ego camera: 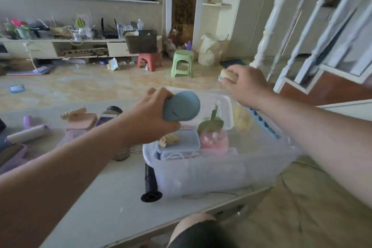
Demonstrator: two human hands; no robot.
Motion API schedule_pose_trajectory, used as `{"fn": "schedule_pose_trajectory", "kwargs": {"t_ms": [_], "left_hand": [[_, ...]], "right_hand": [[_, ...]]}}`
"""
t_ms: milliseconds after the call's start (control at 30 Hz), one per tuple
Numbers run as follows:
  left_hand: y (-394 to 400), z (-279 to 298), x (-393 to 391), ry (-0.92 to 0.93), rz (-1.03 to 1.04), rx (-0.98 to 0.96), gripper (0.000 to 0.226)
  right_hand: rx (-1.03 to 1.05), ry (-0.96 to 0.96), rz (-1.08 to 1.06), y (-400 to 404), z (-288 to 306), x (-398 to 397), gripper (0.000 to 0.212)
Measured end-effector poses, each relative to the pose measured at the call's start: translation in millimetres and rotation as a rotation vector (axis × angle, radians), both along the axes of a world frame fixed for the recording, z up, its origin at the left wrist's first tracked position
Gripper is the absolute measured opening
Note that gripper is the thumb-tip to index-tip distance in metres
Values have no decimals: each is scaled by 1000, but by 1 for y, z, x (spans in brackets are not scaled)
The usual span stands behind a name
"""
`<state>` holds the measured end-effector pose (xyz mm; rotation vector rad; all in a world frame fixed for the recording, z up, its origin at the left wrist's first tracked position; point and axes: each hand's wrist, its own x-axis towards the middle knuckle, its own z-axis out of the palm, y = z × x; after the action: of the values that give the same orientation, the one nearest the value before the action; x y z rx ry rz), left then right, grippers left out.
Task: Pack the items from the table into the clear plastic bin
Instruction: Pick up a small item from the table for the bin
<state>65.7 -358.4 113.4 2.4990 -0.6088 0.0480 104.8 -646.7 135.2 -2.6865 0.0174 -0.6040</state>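
The clear plastic bin [211,175] stands on the white table [112,197] and holds a small lidded box, a green scoop, a pink item and a blue comb-like strip. My left hand [149,117] grips a rounded blue-grey object [183,106] just above the bin's left rear part. My right hand [245,84] holds a small beige item with a blue edge [227,75] beyond the bin's far right corner, above the floor.
Left of the bin lie a lint roller [26,134], a pink and beige brush [80,120], a dark jar [112,111] and purple items. A black handle [150,183] lies against the bin's front left. White stair railing [302,36] rises at right.
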Motion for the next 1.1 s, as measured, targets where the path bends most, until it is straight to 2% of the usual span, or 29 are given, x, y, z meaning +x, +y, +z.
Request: {"fn": "schedule_pose_trajectory", "kwargs": {"t_ms": [133,300,400,467,533,600,667,767,867,933,1000,1067,1100], "left_hand": [[-92,-18,27,49,-165,189,66],[-160,-55,62,58,-313,448,54],[-180,-77,85,67,-324,509,55],[-190,-92,95,80,-336,505,53],[-194,-107,100,77,-338,475,51],[-193,-119,104,100,-334,434,47],[-190,-125,109,96,-330,412,43],[-185,-128,113,24,-315,397,48],[-185,-125,115,-21,-271,340,53],[-188,-123,118,-31,-230,237,52],[-191,-121,117,-46,-208,143,55],[-192,-121,113,-5,-193,91,69],[-190,-121,110,49,-182,79,74]], "right_hand": [[-179,269,-119,-43,-41,12,43],[-345,751,-89,-62,-95,39,33],[-397,857,-103,-74,-123,63,35],[-492,931,-111,-90,-155,86,45],[-435,1022,-148,-96,-169,90,40],[-267,1014,-155,-86,-159,78,24],[-145,906,-103,-84,-147,71,29],[195,817,-11,-78,-126,72,36],[419,824,45,-69,-115,67,29],[370,777,122,-65,-111,63,19],[267,764,157,-67,-105,62,29],[60,810,91,-77,-95,63,32],[-62,827,28,-84,-94,63,24]]}}
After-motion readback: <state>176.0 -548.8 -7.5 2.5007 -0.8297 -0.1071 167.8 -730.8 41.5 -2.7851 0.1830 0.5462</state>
